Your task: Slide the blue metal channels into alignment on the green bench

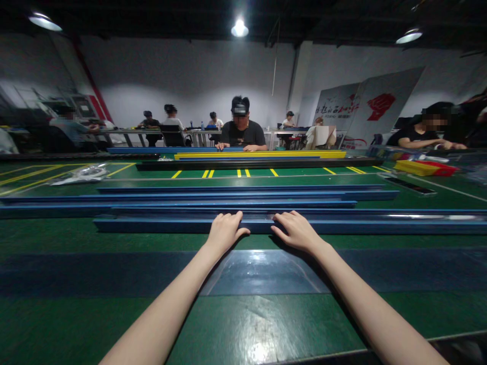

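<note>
A long blue channel strip lies across the green table in front of me. My left hand grips it a little left of the view's middle, fingers over its top and thumb along its near wall. To the right, my right hand holds the same channel strip in a like way, its fingertips inside the groove. A short stretch of the channel shows between the two thumbs. Nearer to me, a flat clear plastic strip lies on the table under my forearms.
Several more blue channels lie just beyond. Farther off are a black bar, a yellow bar, a phone-like black slab, a yellow tray and a clear plastic bundle. A co-worker sits opposite; others work behind.
</note>
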The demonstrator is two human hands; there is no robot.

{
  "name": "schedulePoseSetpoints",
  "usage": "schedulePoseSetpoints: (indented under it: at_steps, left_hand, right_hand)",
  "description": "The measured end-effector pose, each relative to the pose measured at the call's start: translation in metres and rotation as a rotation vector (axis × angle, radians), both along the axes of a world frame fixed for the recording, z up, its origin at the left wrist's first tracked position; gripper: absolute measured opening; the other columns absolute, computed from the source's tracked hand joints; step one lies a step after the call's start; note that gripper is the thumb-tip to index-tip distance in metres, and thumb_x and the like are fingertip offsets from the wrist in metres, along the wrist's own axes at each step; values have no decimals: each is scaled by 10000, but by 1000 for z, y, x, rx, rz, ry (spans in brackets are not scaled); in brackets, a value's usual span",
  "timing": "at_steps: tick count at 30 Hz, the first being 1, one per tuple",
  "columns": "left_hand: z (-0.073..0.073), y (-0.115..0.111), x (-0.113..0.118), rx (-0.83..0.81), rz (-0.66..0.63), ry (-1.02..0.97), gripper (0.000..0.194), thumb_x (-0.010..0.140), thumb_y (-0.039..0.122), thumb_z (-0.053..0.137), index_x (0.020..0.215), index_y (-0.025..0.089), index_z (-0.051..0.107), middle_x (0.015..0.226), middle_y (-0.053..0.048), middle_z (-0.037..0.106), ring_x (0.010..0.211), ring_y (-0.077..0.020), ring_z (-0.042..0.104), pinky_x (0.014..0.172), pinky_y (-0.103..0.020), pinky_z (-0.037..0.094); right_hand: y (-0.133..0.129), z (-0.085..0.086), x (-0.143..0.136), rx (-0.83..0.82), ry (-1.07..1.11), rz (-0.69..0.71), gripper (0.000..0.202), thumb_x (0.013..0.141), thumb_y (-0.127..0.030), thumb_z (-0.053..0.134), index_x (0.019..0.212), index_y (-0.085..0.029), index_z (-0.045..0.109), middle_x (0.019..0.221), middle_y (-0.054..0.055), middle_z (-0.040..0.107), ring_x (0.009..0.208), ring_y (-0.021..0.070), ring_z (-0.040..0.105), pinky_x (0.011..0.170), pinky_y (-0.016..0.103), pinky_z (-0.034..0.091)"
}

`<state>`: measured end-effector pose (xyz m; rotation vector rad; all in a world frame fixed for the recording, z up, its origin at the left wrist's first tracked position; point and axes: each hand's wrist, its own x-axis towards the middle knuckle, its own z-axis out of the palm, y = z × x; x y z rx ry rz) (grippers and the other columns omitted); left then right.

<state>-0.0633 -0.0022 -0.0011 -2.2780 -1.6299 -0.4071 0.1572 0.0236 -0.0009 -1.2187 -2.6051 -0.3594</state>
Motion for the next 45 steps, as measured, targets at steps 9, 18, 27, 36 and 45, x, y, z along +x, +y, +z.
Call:
schedulePoseSetpoints:
  at_steps: [9,18,27,36,45]
  left_hand:
    - [-2,2,0,4,16,-3,374,750,516,507,901,174,517,763,-50,633,750,-207,582,650,-284,346]
    - [-1,1,0,9,16,-12,371,744,514,517,892,174,519,748,-45,633,738,-206,585,640,-285,345]
    - [-2,1,0,16,21,-16,350,741,513,525,865,185,512,753,-39,630,739,-193,578,641,-271,341]
    - [-5,1,-2,47,-27,1,342,752,496,519,862,172,513,778,-46,624,758,-200,563,646,-288,329]
    - [-7,2,-5,71,-67,-4,312,778,479,493,862,179,505,807,-32,618,778,-181,544,660,-285,309]
  right_hand:
    - [0,0,-1,-24,27,-2,325,865,-371,338,1010,-169,547,956,84,623,907,177,531,770,278,313]
    - [1,-5,-4,79,42,28,275,877,-354,344,881,-174,551,844,59,618,774,158,528,683,257,311]
    - [2,-6,-5,159,99,43,194,854,-312,424,783,-170,535,780,37,566,736,141,491,636,228,305]
    - [1,2,-9,190,-26,-20,153,830,-273,459,751,-166,534,765,38,585,697,130,508,580,244,262]
    - [-5,14,3,107,-83,-83,158,821,-250,419,741,-170,528,775,44,601,720,141,538,565,247,259]
